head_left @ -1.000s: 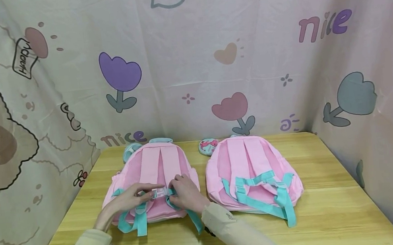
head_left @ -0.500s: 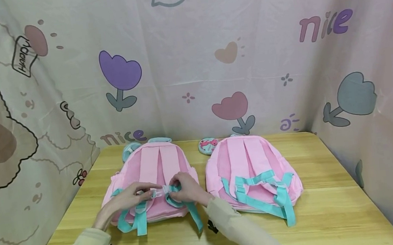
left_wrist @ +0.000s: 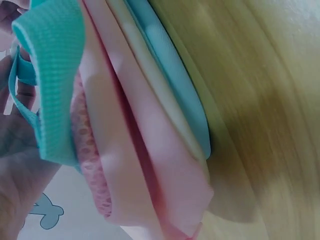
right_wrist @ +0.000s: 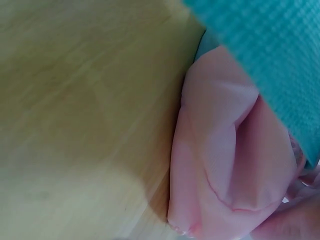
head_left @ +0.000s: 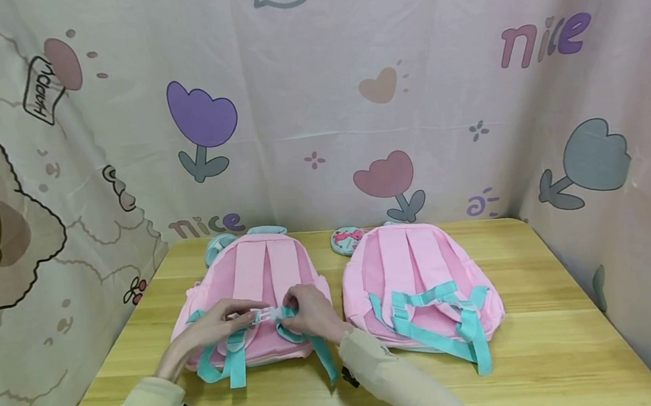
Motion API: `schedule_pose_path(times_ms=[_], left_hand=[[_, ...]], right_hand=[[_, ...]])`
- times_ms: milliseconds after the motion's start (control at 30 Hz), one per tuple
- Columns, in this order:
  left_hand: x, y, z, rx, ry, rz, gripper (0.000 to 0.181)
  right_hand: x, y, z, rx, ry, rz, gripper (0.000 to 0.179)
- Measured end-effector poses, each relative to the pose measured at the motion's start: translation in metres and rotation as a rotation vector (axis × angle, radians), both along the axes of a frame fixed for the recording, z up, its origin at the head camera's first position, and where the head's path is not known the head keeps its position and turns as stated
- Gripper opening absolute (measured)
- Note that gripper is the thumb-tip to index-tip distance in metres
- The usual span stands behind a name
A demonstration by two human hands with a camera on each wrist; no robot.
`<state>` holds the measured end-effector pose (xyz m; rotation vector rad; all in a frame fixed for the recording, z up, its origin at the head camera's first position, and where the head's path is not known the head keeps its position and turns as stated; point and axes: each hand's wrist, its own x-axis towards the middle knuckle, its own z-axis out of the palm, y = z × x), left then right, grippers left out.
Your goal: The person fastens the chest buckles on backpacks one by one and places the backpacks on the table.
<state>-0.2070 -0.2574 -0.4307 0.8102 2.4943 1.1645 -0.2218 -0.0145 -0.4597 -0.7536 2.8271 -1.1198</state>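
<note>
Two pink backpacks lie with their strap sides up. Over the left backpack (head_left: 251, 264), both hands work at a clear plastic buckle on teal webbing. My left hand (head_left: 213, 324) pinches the pronged half (head_left: 262, 315), its index finger stretched along the top. The socket half (head_left: 276, 313) is between the thumb and fingers of my right hand (head_left: 313, 313). Prong tips meet the socket's mouth in the head view. A loose teal strap end (head_left: 324, 358) hangs below the right hand. In the left wrist view, a teal strap (left_wrist: 60, 75) partly hides the left hand.
The right backpack (head_left: 408, 254) lies alongside, its teal straps (head_left: 435, 340) joined across the front. A round, picture-printed pouch (head_left: 346, 240) sits behind it. Both rest on a wooden table (head_left: 554, 338), backed by a printed curtain (head_left: 291, 101).
The buckle halves, close together at first, were slightly apart half a second ago and are now lined up and touching again. Both hands stay over the left backpack.
</note>
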Motion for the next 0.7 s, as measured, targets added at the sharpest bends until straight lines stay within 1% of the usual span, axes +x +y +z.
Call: schedule_pose_path(times_ms=[200, 433, 567, 600, 700], left_hand=[[0.0003, 0.0029, 0.0013, -0.001, 0.006, -0.016, 0.035], [0.0017, 0.0068, 0.0004, -0.024, 0.053, -0.003, 0.033], [0.0019, 0.0082, -0.0002, -0.033, 0.093, -0.004, 0.033], [0.0020, 0.0083, -0.0005, -0.039, 0.108, 0.001, 0.032], [0.0016, 0.0078, -0.0020, -0.056, 0.127, 0.018, 0.033]], right_hand=[[-0.0007, -0.0010, -0.0015, 0.028, 0.025, -0.013, 0.021], [0.0006, -0.0013, -0.0009, 0.053, 0.054, -0.024, 0.020], [0.0000, 0.0005, -0.0015, 0.020, 0.043, 0.012, 0.020], [-0.0004, 0.0014, -0.0015, 0.002, 0.034, 0.027, 0.021], [-0.0024, 0.0043, -0.0012, -0.052, -0.012, 0.077, 0.020]])
